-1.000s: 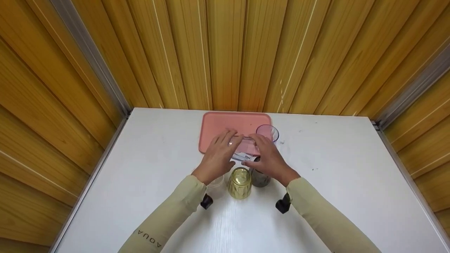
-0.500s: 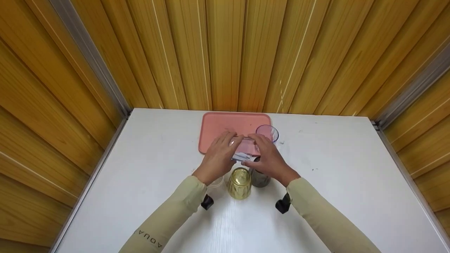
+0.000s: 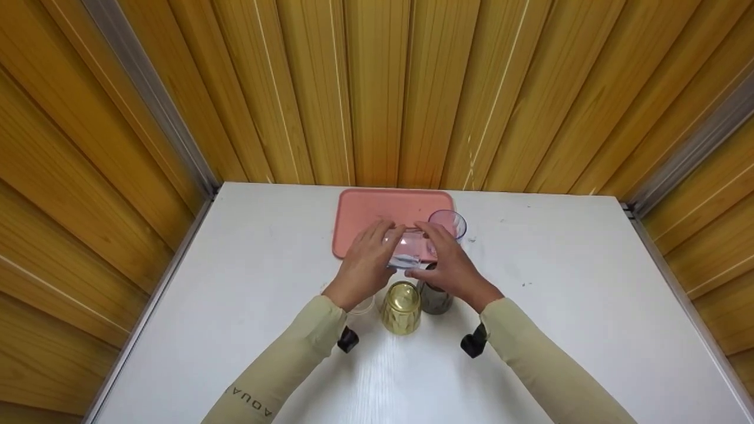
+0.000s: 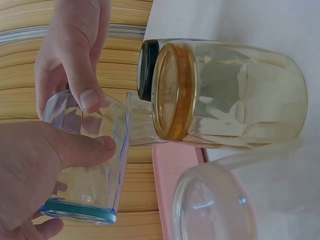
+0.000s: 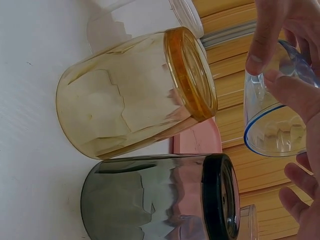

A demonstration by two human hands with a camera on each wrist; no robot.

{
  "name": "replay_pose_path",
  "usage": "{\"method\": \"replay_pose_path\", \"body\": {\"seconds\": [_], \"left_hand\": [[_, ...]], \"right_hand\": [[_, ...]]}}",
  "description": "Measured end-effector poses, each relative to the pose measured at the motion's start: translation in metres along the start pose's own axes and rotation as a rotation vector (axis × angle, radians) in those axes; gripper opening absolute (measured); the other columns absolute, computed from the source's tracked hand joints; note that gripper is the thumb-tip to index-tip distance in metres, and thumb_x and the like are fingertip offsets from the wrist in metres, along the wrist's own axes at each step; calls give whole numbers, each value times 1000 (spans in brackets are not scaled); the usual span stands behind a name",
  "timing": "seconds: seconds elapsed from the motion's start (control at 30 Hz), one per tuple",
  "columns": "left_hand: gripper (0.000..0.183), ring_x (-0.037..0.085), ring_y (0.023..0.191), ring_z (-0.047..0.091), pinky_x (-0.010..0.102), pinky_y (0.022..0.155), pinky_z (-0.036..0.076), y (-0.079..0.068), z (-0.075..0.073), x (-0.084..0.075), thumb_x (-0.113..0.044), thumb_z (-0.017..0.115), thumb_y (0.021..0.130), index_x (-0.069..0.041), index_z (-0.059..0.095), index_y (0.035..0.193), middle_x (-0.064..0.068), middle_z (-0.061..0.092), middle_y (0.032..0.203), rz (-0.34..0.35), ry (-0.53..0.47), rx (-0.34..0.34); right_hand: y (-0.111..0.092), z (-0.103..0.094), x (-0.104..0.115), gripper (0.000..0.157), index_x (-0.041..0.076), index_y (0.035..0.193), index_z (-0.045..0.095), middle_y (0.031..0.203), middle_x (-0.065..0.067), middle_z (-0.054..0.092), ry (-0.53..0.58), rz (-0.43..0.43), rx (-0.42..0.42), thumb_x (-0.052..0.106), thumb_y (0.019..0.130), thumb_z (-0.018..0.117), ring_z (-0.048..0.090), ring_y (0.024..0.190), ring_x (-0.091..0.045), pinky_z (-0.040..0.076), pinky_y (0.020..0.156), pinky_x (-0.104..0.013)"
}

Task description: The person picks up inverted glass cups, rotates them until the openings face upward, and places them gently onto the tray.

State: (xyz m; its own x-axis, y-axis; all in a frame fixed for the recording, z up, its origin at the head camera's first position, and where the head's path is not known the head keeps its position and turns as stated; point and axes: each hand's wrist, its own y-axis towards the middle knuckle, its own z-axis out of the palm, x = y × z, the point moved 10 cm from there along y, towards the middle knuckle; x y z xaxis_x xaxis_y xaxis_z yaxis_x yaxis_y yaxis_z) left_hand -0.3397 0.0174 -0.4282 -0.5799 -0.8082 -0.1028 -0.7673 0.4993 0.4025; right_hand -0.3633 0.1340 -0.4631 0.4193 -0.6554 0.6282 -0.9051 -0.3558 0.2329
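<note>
My left hand (image 3: 365,259) and right hand (image 3: 450,268) together hold a clear, blue-tinted tumbler (image 4: 90,175) on its side above the table. Its thick teal base points to the left hand and its blue rim to the right hand. Both thumbs press its near wall; most fingers are hidden behind it. Below the hands, a yellow tumbler (image 3: 402,309) stands upside down, base up. A dark grey tumbler (image 5: 160,197), also upside down, stands to its right, partly hidden by the right hand in the head view. On its left is a colourless tumbler (image 4: 215,205), partly under the left wrist.
A pink tray (image 3: 377,206) lies at the back of the white table (image 3: 565,306). A purple-rimmed clear tumbler (image 3: 449,222) stands by the tray's right edge. Wood-patterned panels (image 3: 377,88) enclose the table behind and at both sides.
The blue-tinted tumbler has turned slightly between the two hands. Both hands stay in nearly the same place, and the other tumblers have not moved.
</note>
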Motion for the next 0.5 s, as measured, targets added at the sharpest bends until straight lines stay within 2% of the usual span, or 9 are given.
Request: {"method": "replay_pose_path", "body": {"seconds": [0.2,0.33,0.5], "left_hand": [[82,29,138,41,43,116,34,-2,0,4,-18,85,73,-12,41,143,10,48,141,-28,-35,-4],[84,28,140,39,43,118,31,-2,1,5,-21,83,75,-11,38,145,10,46,145,-44,-40,12],[86,27,141,38,41,120,27,-2,1,5,-26,83,76,-12,35,147,9,44,147,-59,-34,30]], "right_hand": [[0,-1,-2,95,25,149,31,145,-2,42,29,34,11,38,71,85,47,130,-26,43,108,-47],[-1,-2,-4,95,26,149,30,144,-4,42,86,63,20,38,72,85,48,130,-30,44,106,-49],[0,-1,-7,95,31,149,28,145,-5,41,131,98,36,39,72,84,48,131,-34,45,104,-51]]}}
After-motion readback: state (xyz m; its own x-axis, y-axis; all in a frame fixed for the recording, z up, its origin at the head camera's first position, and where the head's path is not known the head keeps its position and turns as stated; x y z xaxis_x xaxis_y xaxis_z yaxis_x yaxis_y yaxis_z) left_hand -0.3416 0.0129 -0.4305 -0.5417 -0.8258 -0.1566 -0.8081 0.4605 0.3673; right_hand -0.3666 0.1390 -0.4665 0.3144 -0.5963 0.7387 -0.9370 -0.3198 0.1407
